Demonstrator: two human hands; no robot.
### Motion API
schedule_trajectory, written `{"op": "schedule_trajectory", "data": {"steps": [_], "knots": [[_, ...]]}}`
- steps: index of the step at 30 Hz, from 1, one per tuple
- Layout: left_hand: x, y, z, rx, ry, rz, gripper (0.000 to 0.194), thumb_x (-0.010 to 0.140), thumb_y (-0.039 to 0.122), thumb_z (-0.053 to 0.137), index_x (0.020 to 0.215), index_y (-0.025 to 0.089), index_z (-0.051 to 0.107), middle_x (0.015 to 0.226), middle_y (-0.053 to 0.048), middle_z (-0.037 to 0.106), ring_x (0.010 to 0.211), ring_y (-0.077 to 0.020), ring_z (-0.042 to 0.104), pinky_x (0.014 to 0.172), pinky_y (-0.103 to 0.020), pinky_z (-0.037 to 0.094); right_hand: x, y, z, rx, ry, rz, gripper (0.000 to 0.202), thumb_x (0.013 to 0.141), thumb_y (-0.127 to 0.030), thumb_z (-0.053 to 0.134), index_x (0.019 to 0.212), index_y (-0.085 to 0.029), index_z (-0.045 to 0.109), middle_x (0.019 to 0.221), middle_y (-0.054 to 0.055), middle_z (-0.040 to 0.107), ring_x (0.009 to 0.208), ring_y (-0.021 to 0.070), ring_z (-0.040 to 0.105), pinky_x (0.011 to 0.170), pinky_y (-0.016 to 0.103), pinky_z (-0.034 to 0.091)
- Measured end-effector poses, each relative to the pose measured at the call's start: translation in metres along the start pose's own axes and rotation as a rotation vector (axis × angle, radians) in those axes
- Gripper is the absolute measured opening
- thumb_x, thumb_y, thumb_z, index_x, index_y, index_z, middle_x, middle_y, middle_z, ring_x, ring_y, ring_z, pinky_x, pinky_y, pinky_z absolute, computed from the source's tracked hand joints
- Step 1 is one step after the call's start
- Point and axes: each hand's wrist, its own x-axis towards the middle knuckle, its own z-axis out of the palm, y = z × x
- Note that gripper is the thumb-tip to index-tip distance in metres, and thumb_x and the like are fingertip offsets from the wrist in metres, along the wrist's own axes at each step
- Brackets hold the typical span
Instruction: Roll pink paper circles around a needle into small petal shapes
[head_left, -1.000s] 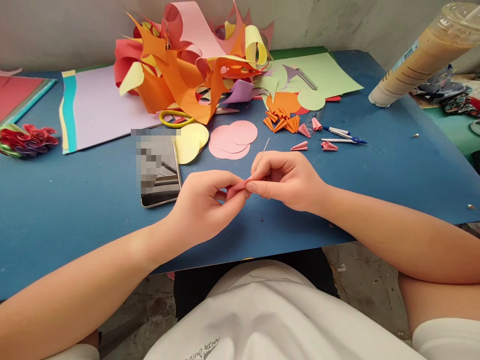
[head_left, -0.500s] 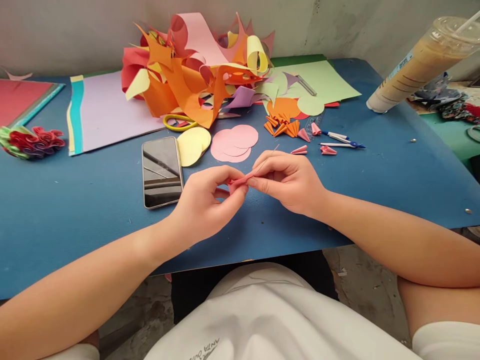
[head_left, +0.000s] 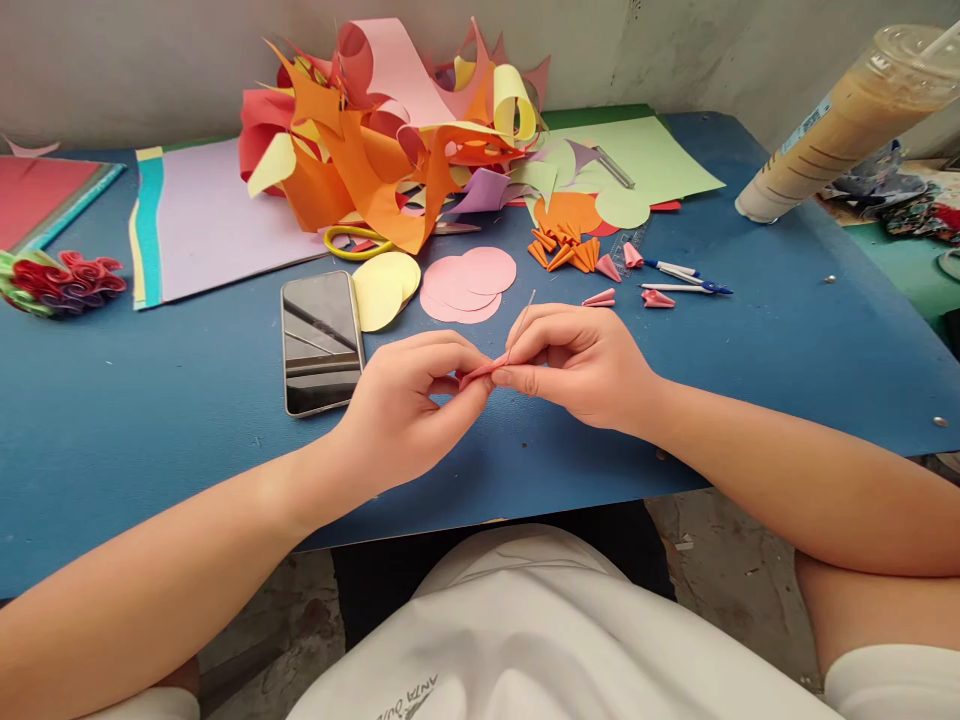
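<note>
Now, pink paper piece up between both hands, over blue table; left hand pinching one end, right hand closed on other end with thin stick. Whether paper wraps stick, can't tell. Best done with light, even pinch, stick steady, edge snug. Beyond, pink discs. Shirt print, upside down: "ANTA OU…", rest lost in folds. Cup label too small to read.
</note>
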Motion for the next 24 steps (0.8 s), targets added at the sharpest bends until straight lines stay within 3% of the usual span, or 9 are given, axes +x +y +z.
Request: {"op": "schedule_trajectory", "data": {"steps": [6,8,11,16,24], "knots": [[-0.001,-0.001,0.006,0.020,0.050,-0.063,0.010,0.082,0.015,0.070,0.075,0.020,0.066,0.071,-0.001,0.068,0.063,-0.0122,0.060,0.056,-0.021,0.055,0.000,-0.001,0.005,0.112,0.004,0.073,0.018,0.081,-0.030,0.091,0.075,-0.018,0.079,0.074,0.003,0.068,0.068,0.0129,0.064,0.060,0.026,0.053],[-0.003,0.000,0.009,-0.018,0.101,-0.101,0.007,0.082,0.016,0.073,0.083,0.020,0.067,0.075,-0.001,0.071,0.064,-0.0117,0.063,0.056,-0.020,0.056,0.000,0.000,0.006,0.139,0.019,0.070,0.018,0.080,-0.029,0.091,0.075,-0.018,0.079,0.074,0.003,0.069,0.067,0.0126,0.063,0.059,0.026,0.053],[-0.006,0.001,0.013,-0.086,0.185,-0.131,0.018,0.081,0.016,0.077,0.096,0.019,0.067,0.086,-0.003,0.074,0.069,-0.0114,0.068,0.056,-0.018,0.058,0.001,0.000,0.007,0.188,0.046,0.057,0.015,0.079,-0.024,0.092,0.075,-0.018,0.079,0.075,0.003,0.070,0.067,0.0119,0.064,0.060,0.025,0.054],[-0.012,0.005,0.015,-0.123,0.220,-0.104,0.020,0.080,0.012,0.078,0.095,0.018,0.068,0.083,-0.002,0.074,0.067,-0.0105,0.070,0.056,-0.016,0.058,0.001,-0.002,0.006,0.291,-0.008,0.059,0.013,0.078,-0.020,0.092,0.076,-0.017,0.080,0.075,0.002,0.070,0.062,0.0107,0.064,0.058,0.025,0.056],[-0.014,0.007,0.015,-0.067,0.226,-0.036,0.018,0.077,0.009,0.077,0.090,0.019,0.070,0.081,-0.001,0.076,0.063,-0.0097,0.068,0.058,-0.018,0.061,0.001,-0.006,0.001,0.166,-0.072,-0.025,0.023,0.072,-0.028,0.098,0.073,-0.017,0.078,0.074,0.003,0.070,0.068,0.0130,0.065,0.060,0.026,0.057]]}}
